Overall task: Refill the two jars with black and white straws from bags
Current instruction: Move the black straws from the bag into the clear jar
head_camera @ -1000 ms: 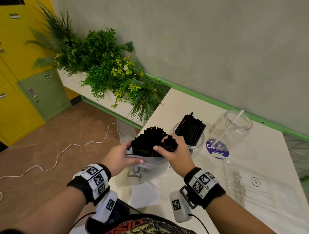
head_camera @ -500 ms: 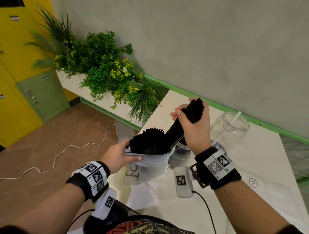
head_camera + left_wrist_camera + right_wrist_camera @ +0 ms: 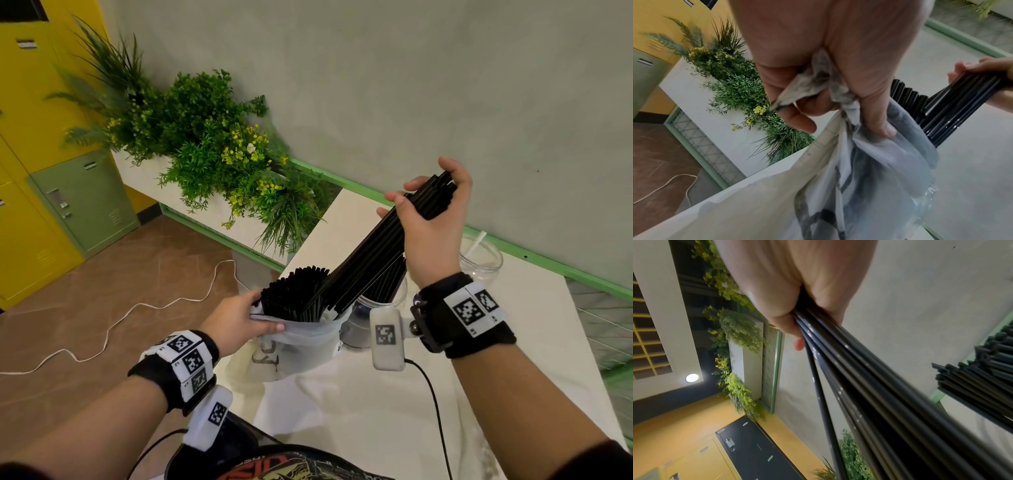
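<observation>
My right hand [image 3: 428, 212] grips the top of a slanted bundle of black straws [image 3: 370, 253], whose lower ends still sit among the black straws [image 3: 294, 294] in the clear plastic bag [image 3: 301, 342]. My left hand [image 3: 239, 318] pinches the bag's crumpled rim [image 3: 818, 87], holding it up on the white table [image 3: 376, 411]. Behind the bag stands a glass jar [image 3: 363, 322] with black straws [image 3: 387, 281] in it, mostly hidden by my right wrist. Farther right is a second glass jar [image 3: 483, 260] holding one white straw [image 3: 476, 243]. The right wrist view shows the gripped bundle [image 3: 869, 378] close up.
A planter of green plants with yellow flowers [image 3: 212, 157] lines the wall left of the table. Yellow and green lockers [image 3: 68, 205] stand at far left. A white cable [image 3: 137, 322] runs over the brown floor. The table's left edge lies just beside the bag.
My right hand took a bunch of black straws from the bag and has raised it up and to the right. The left hand has kept its hold on the bag's rim.
</observation>
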